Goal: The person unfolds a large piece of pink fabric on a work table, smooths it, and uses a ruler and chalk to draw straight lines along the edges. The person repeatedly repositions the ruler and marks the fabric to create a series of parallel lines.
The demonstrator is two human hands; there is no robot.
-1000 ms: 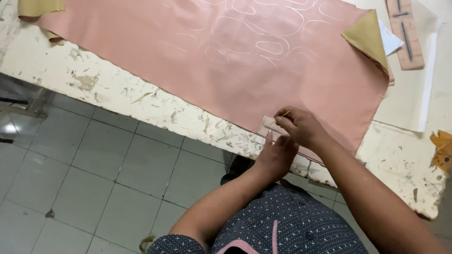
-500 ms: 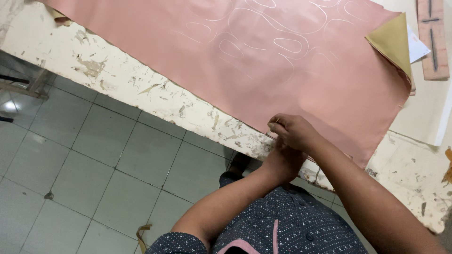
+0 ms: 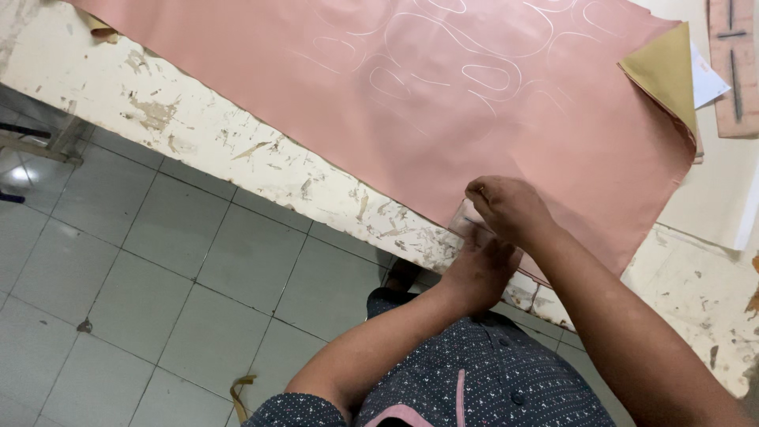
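1. Pressing at the near edge of the pink sheet (image 3: 474, 119), the right hand (image 3: 506, 207) pinches a small clear template (image 3: 465, 220) with curled fingers.
2. The left hand (image 3: 478, 273) touches it too (grip hidden), above the worn white table (image 3: 198, 138).

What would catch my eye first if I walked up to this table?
The big pink sheet spread across the worn white table, with looping white outlines drawn on it. At its near edge the left hand and right hand meet over a small clear template. One far corner is folded back, showing a tan underside.
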